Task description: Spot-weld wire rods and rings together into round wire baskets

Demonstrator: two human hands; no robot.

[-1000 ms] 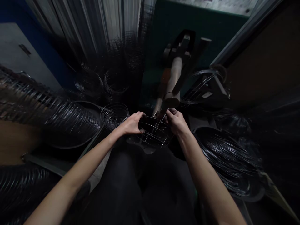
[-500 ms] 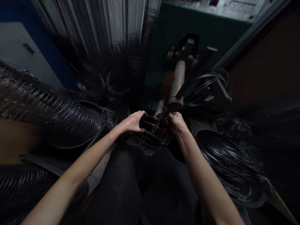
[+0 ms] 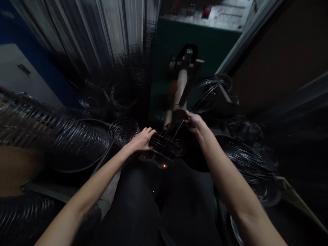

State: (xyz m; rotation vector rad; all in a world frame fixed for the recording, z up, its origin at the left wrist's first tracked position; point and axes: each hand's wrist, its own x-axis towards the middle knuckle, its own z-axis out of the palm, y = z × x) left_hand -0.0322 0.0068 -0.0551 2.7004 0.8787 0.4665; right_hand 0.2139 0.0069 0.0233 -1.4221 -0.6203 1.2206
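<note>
Frame (image 3: 164, 146): held between the hands in front of dark trousers (image 3: 138, 198), below the blunt end of the cylinder (image 3: 181, 83); thin wire, bars crossing, near side dim.
Left hand (image 3: 141, 140): grasping the frame's left edge, thumb on the near side, fingers on the far side.
Right hand (image 3: 194, 122): pinching the upper end of a straight rod (image 3: 177, 130) in its fingertips; just beside the cylinder's end, can't tell if touching.
Rod: slants down and left toward the frame; too dark to confirm contact.
Room left: tight, round coil (image 3: 123, 129) of fine wire just beyond the left hand.
Room right: dark gap between frame and right forearm, then a tray (image 3: 274, 202) bearing a loose, glossy wire bundle (image 3: 246, 157).
Sparks (image 3: 164, 165): orange glow by the frame's near side, smaller speck lower, against the trousers.
Machine (image 3: 214, 41): flat dark green front, pale scuffed panel above with a red part (image 3: 206, 12); cylinder is dull, pale, round, sloping toward the frame.
Far left: ring stack (image 3: 87, 136), ribbed and shiny, its near end over a curved dark pan (image 3: 74, 169).
Back: corrugated grey wall (image 3: 102, 30), vertical ridges.
</note>
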